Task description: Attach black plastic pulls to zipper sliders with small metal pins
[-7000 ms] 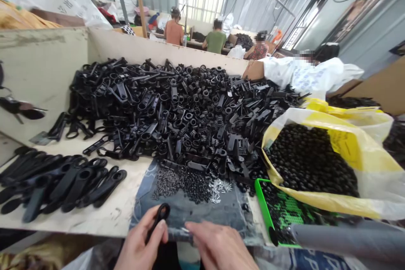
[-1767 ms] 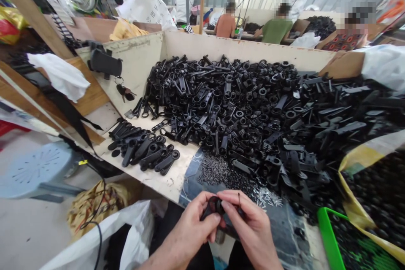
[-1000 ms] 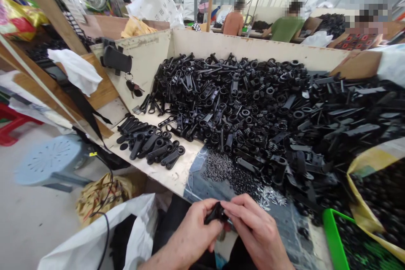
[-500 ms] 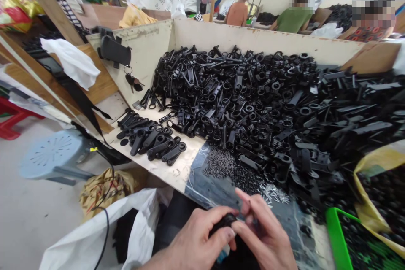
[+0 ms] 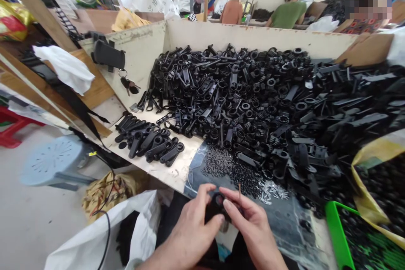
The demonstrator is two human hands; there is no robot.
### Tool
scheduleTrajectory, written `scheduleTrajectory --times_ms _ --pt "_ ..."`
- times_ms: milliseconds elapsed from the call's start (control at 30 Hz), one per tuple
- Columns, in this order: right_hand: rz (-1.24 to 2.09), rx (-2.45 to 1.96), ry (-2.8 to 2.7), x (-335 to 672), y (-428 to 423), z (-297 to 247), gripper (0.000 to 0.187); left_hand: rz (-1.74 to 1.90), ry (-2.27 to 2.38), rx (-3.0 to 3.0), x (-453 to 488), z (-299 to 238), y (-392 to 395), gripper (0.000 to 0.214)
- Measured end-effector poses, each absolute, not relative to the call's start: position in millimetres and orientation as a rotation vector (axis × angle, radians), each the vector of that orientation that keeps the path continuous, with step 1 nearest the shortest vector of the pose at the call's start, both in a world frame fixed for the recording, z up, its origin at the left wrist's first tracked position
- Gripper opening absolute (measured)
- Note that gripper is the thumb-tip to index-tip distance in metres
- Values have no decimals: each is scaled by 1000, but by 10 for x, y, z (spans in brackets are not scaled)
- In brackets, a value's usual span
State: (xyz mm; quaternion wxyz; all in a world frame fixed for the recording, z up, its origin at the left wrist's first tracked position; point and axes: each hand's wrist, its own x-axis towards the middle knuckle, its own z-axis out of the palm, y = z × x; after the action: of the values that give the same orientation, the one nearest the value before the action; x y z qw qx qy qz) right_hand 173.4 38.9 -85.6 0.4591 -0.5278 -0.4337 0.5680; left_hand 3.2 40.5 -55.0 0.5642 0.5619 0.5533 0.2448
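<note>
My left hand (image 5: 191, 225) wraps its fingers and thumb round a small dark plastic part (image 5: 215, 207), mostly hidden by the fingers. On the other side, my right hand (image 5: 253, 223) pinches the same part between thumb and forefinger. A thin brownish stick-like thing (image 5: 239, 194) stands up by the right fingers; its kind I cannot make out. Just beyond the hands, a dark blue mat (image 5: 198, 179) carries small grey pins (image 5: 218, 161), tiny black pieces (image 5: 247, 177) and shiny silver pins (image 5: 272, 192).
A large heap of black plastic parts (image 5: 228, 93) fills the bench. Flat black arm-shaped pieces (image 5: 155, 141) lie at its left. A green crate (image 5: 337, 232) and yellow sack (image 5: 363, 190) stand right; a white sack (image 5: 145, 223) and blue stool (image 5: 53, 158) are left. People sit behind.
Both hands have shifted slightly left and up. The right forefinger, raised before, now rests on the dark part. The thin brownish stick has come into sight. The camera view has shifted slightly.
</note>
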Motion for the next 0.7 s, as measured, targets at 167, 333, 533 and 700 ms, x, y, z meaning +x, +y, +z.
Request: scheduleTrajectory --times_ms 167,333,533,700 --pt "1306 -1295 -1281 1767 470 -794 40 532 1085 939 -40 -605 419 34" --pt "1254 -1212 -1348 1756 506 -750 32 486 1069 797 -20 -503 410 55" --pt "1349 -1188 -1392 1789 502 -813 33 514 1072 596 -20 -431 416 100" --pt "1289 -1286 -1518 1813 518 -886 31 503 1117 559 -14 -468 392 104"
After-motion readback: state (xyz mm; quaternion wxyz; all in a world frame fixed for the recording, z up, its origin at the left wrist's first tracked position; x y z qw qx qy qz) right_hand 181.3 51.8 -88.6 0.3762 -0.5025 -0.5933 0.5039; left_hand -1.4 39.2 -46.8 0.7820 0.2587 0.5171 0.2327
